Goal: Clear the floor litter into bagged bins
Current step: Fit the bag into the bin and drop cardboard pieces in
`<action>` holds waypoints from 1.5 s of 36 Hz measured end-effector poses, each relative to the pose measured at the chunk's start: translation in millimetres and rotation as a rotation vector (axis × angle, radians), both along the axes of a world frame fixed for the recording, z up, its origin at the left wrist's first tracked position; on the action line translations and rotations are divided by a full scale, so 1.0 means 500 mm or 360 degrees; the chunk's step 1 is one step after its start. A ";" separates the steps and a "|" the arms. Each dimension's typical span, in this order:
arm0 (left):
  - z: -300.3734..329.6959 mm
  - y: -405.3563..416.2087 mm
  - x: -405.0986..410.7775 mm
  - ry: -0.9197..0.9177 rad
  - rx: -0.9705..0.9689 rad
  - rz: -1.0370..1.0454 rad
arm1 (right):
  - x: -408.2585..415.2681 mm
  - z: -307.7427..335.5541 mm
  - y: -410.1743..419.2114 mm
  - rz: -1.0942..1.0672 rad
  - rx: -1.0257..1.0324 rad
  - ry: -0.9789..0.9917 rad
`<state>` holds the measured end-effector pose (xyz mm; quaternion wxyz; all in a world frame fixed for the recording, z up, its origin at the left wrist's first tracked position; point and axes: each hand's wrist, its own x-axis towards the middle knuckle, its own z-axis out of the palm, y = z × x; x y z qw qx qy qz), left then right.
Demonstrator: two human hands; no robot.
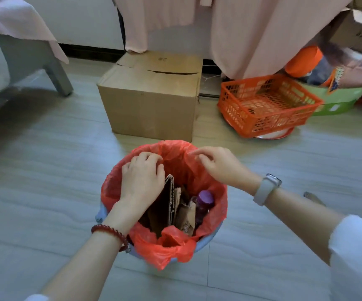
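On the floor (45,181), near centre, stands the bin (208,241), lined with a red bag (175,253) holding cardboard (162,209) and a bottle (205,202). Left hand (142,177) fingers curl onto the bag's far rim; right hand (215,162) fingers pinch it.

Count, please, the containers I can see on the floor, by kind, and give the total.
Bin with red bag: 1
Closed cardboard box: 1
Orange plastic crate: 1
Green box: 1
Total: 4
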<state>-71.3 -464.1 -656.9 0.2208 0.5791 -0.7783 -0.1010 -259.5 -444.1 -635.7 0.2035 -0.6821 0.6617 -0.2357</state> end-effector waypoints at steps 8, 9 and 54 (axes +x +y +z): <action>0.039 0.036 -0.338 0.0106 -0.0044 -0.0488 | -0.323 -0.058 0.061 -0.0678 0.0005 -0.0395; 0.028 0.049 -0.383 0.0079 -0.0005 -0.0544 | -0.369 -0.087 0.077 -0.0760 0.0062 -0.0351; -0.226 0.486 -0.727 -0.0418 0.0868 -0.1496 | -0.527 -0.231 0.801 -0.2380 0.0213 -0.0765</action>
